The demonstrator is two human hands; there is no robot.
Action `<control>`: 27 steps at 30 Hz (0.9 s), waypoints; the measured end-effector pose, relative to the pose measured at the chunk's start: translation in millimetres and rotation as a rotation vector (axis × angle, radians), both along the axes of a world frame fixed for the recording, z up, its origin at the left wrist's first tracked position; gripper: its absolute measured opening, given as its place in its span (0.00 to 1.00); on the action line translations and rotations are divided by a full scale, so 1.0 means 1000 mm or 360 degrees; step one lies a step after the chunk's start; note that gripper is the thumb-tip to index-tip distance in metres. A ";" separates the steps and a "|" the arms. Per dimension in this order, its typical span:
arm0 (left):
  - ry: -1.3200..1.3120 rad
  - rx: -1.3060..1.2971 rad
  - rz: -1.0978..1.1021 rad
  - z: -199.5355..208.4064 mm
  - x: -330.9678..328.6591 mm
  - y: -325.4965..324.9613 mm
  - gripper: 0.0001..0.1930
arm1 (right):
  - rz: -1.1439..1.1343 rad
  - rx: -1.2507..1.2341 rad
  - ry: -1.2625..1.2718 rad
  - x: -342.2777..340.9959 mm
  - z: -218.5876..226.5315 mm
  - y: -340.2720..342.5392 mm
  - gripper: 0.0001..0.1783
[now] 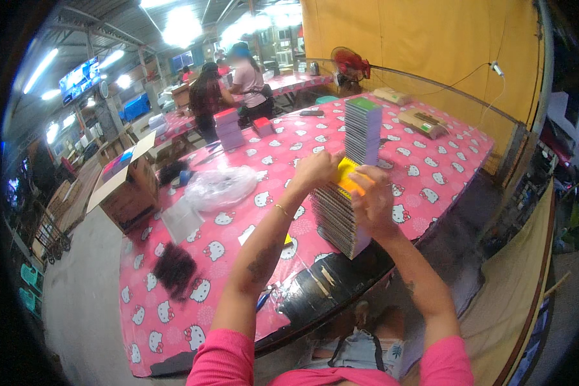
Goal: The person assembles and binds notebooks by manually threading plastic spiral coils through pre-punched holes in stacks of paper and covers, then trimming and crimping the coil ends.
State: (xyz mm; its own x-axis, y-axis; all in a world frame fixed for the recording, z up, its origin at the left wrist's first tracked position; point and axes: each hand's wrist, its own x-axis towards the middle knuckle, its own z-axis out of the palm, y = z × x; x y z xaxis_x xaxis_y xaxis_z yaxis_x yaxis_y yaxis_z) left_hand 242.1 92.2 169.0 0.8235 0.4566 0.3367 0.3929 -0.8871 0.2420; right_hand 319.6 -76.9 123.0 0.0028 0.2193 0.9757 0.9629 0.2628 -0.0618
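A small yellow spiral notebook is between my hands at the top of a tall stack of spiral notebooks. My left hand is closed at its far left corner, fingertips pressed near the bound edge. On its right side my right hand grips it, thumb and fingers bent round the edge. Whether the notebook rests fully on the stack is hidden by my fingers. Just beyond stands another tall stack of notebooks with a green cover on top.
Pink patterned cloth covers the table, with a bare black patch at the near edge. Clear plastic bags, a black fuzzy bundle and an open cardboard box are at left. Red-topped stacks stand farther off, near two people.
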 end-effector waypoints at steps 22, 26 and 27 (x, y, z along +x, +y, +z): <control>-0.0201 0.0098 0.0035 -0.179 -0.172 0.038 0.19 | 0.0260 -0.0719 -0.0111 -0.083 -0.113 -0.074 0.24; 0.0026 0.0019 0.0134 -0.222 -0.199 0.015 0.14 | 0.0484 -0.1170 0.0301 -0.113 -0.161 -0.081 0.23; 0.0002 0.0098 0.0112 -0.224 -0.198 0.012 0.13 | 0.0518 -0.1166 0.0301 -0.116 -0.168 -0.079 0.24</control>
